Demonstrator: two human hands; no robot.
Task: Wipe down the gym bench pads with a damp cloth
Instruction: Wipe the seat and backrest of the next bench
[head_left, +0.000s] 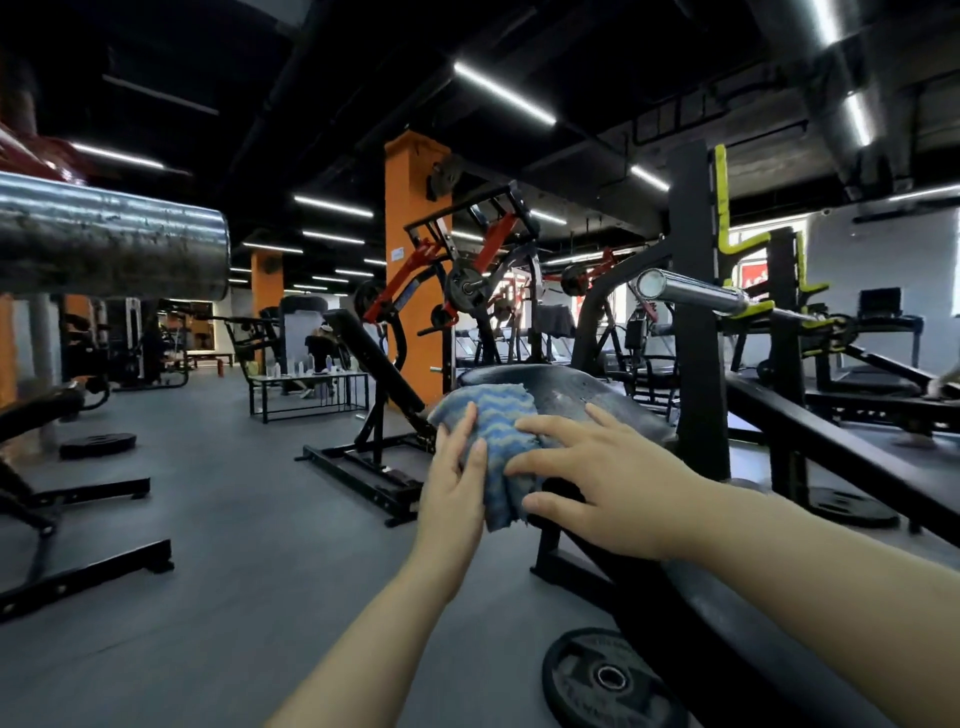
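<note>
A blue and white wavy-striped cloth (496, 436) lies draped over the near left side of a black bench pad (566, 387), which glistens wet on top. My left hand (457, 478) touches the cloth's left edge with straight fingers, its thumb hidden behind the cloth. My right hand (608, 478) lies spread over the cloth's right part and the pad, fingers straight, thumb low by the cloth's hanging corner. The pad's near end is hidden under both hands.
A barbell (696, 293) rests on yellow-lined rack hooks right of the pad, beside a black upright (696, 332). A weight plate (608, 678) lies on the floor below. A thick bar end (109, 244) juts in at left. An incline bench (374, 364) stands behind on grey floor.
</note>
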